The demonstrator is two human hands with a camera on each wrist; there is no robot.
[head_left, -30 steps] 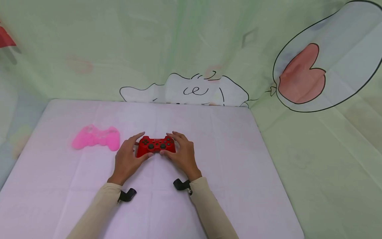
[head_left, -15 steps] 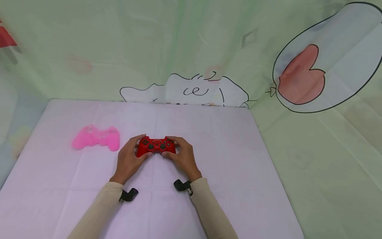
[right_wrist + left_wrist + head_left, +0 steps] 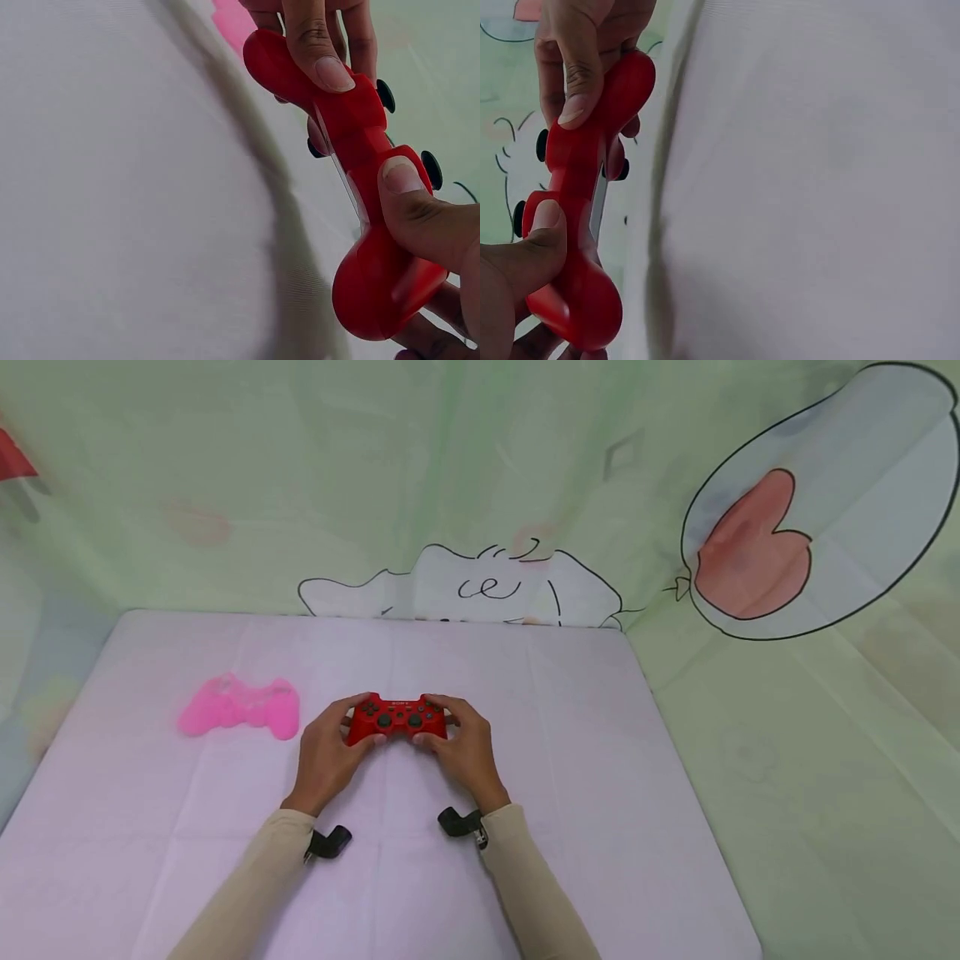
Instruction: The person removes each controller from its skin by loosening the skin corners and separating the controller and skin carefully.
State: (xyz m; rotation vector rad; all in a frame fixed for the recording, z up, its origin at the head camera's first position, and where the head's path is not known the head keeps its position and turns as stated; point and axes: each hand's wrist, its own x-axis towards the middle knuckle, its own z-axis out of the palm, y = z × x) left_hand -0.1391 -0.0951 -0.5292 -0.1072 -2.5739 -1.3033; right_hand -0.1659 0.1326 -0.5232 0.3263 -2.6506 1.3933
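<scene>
A red game controller (image 3: 400,717) with black thumbsticks is held between both hands near the middle of the table in the head view. My left hand (image 3: 326,758) grips its left end, thumb along the near edge and index finger at the top left shoulder. On the other end, my right hand (image 3: 471,752) grips in the same way. Both thumbs press on the near side of the controller (image 3: 576,195) in the left wrist view. The right wrist view shows the controller (image 3: 356,150) edge-on, with fingers curled beneath it. Left of the hands lies a pink controller-shaped cover (image 3: 242,706).
A white cloth (image 3: 600,827) covers the table. Its far edge meets a pale green printed backdrop (image 3: 300,485) with a balloon drawing at the right. A black wrist camera (image 3: 330,842) sits at the left sleeve, and another camera (image 3: 459,822) at the right.
Fingers that were partly raised off the controller's shoulders have come down onto it. The controller has shifted slightly away from the body and to the right. The pink cover has stayed in place.
</scene>
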